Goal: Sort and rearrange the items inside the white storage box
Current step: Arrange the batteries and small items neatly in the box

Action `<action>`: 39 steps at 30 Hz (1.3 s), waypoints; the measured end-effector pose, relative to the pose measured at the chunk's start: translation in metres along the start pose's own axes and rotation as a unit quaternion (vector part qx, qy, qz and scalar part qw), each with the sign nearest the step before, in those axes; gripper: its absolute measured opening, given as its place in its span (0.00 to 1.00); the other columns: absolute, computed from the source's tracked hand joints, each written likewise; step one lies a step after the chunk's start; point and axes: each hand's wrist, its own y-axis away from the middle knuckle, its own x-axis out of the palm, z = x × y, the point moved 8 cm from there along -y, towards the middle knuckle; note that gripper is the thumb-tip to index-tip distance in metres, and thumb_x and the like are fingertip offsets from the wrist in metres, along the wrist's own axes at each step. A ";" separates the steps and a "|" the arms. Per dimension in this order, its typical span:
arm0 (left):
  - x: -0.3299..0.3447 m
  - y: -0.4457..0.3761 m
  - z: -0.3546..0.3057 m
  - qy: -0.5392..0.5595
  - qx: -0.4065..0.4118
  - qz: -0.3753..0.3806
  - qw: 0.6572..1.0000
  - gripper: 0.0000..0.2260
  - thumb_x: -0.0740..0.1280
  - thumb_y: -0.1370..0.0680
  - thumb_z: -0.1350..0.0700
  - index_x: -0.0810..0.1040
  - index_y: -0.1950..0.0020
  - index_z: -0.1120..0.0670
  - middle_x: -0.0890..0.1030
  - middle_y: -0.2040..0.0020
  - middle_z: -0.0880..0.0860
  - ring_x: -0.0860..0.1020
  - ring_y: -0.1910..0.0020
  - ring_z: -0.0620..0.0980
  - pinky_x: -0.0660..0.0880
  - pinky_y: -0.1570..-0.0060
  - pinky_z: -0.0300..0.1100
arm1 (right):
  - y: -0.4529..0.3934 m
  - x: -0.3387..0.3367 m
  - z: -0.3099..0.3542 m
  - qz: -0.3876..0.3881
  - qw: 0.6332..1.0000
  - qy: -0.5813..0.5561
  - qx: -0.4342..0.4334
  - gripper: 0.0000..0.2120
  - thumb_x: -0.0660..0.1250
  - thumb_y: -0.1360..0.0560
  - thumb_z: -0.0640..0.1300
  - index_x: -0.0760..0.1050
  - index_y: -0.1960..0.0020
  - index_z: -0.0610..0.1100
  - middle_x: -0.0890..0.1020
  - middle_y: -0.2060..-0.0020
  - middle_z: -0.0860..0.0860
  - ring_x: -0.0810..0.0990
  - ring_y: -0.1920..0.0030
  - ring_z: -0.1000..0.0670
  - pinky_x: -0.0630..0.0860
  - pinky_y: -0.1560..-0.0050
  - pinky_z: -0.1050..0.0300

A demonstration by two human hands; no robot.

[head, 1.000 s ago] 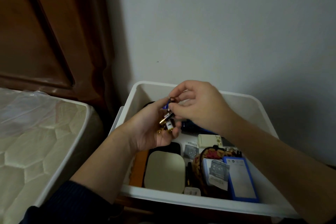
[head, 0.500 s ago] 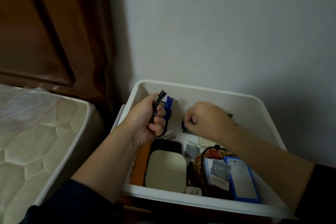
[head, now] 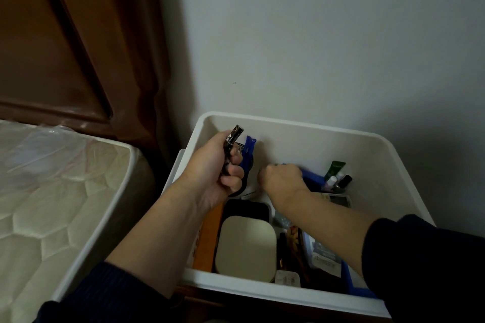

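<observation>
Layout of box and surroundings

We find the storage box (head: 301, 127) against the wall (head: 315, 34), the mattress (head: 52, 204) to its left. Inside, a tin (head: 245, 246) lies front-left; small bottles (head: 338, 181) stand at the back right.

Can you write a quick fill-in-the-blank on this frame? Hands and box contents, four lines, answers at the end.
1. The left hand grips a black battery and a ____ clip.
2. The right hand reaches toward the ____ wall of the white storage box.
3. The green tube stands in the box's far ____ corner area.
4. The beige rounded case lies on a ____ case.

Missing words: blue; far; right; black
</observation>
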 end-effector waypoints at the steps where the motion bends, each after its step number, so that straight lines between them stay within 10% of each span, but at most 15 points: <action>1: 0.000 0.000 0.000 -0.001 0.000 0.000 1.000 0.20 0.61 0.16 0.47 0.69 0.67 0.51 0.68 0.71 0.47 0.62 0.78 0.42 0.55 0.85 0.32 | 0.000 -0.001 0.000 0.002 1.000 -0.001 0.004 0.15 0.63 0.20 0.31 0.78 0.35 0.41 0.80 0.38 0.44 0.82 0.39 0.41 0.76 0.55 0.48; 31: 0.000 -0.001 0.003 -0.041 0.012 -0.003 0.999 0.21 0.63 0.16 0.45 0.70 0.68 0.51 0.69 0.71 0.47 0.63 0.79 0.43 0.55 0.84 0.32 | 0.013 -0.008 0.003 0.009 0.999 0.032 -0.008 0.12 0.64 0.20 0.31 0.79 0.39 0.40 0.81 0.44 0.44 0.83 0.44 0.42 0.74 0.61 0.48; 39: -0.002 0.033 -0.026 -0.039 0.181 -0.067 0.980 0.17 0.62 0.15 0.44 0.73 0.59 0.53 0.70 0.70 0.49 0.64 0.77 0.46 0.55 0.78 0.35 | 0.072 -0.064 -0.046 -0.027 0.997 -0.061 0.044 0.16 0.73 0.26 0.33 0.78 0.40 0.42 0.77 0.42 0.45 0.82 0.44 0.42 0.73 0.57 0.50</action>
